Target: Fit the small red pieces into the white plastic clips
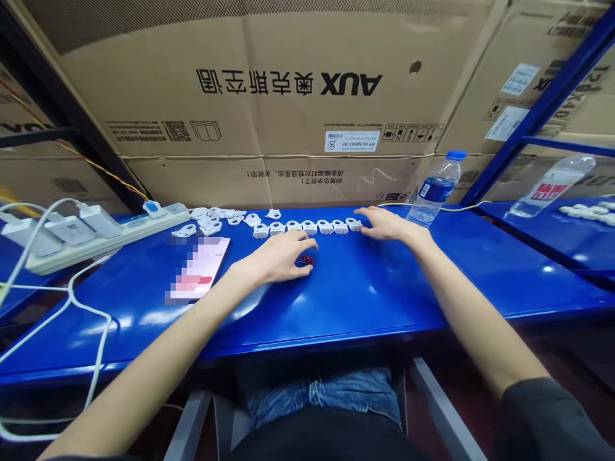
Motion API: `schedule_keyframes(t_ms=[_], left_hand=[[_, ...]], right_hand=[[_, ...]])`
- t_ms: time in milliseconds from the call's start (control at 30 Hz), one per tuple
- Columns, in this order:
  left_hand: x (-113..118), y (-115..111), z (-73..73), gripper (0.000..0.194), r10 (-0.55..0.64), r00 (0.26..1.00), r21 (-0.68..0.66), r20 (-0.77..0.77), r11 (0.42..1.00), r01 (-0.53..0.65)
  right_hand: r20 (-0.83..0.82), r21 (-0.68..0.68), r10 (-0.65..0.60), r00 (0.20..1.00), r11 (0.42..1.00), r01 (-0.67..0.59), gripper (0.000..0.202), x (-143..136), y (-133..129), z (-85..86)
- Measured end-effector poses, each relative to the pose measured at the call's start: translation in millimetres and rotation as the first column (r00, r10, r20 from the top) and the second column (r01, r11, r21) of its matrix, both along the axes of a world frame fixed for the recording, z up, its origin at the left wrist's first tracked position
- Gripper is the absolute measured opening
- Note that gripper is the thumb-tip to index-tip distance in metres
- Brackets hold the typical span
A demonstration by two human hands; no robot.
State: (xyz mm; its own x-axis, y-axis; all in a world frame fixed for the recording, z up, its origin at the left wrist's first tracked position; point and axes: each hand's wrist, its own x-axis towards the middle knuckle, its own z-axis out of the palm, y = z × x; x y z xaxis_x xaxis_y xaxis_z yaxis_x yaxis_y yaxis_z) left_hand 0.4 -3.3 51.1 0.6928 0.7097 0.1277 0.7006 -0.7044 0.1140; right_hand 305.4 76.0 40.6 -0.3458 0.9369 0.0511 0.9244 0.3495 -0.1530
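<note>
Black sleeves [552, 416] (short ones); faded blue jeans [321, 403].

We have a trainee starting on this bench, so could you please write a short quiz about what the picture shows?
1. What stands closest to the right wrist: A) a power strip, B) a blue-capped bottle, C) a roll of tape?
2. True or false: the phone lies to the left of the left hand.
3. Fill in: the small item by the left hand's thumb is coloured ____.

Key: 1 B; 2 true; 3 red.
</note>
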Motion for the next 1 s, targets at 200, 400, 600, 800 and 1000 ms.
schedule_keyframes(t_ms=[200, 400, 600, 800, 1000], left_hand=[[-7, 11, -14.5, 0.022, -0.093, 0.995, 0.018, 0.035, 0.996, 0.093], [-11, 13, -26.2, 0.021, -0.103, 0.973, 0.042, 0.204, 0.994, 0.097], [-8, 16, -32.3, 0.022, -0.004, 0.851, 0.009, 0.526, 1.0, 0.0], [-3, 16, -34.7, 0.026, 0.183, 0.657, -0.101, 0.731, 0.982, -0.161], [-2, 15, -32.1, 0.029, 0.166, 0.595, -0.035, 0.786, 0.974, -0.225]], right_hand=[[-0.037, -0.011, 0.022, 0.999, 1.0, -0.022, 0.046, 2, 8, -18.0], [-0.022, 0.074, -0.031, 0.999, 0.997, 0.033, 0.039, 4, 3, -10.9], [-0.197, 0.27, 0.079, 0.977, 0.963, -0.023, 0.035, -27, -25, -2.9], [-0.166, 0.29, 0.292, 0.942, 0.927, -0.237, 0.036, -71, -54, -11.9], [-0.25, 0.37, 0.329, 0.911, 0.901, -0.224, 0.038, -92, -65, -22.3]])
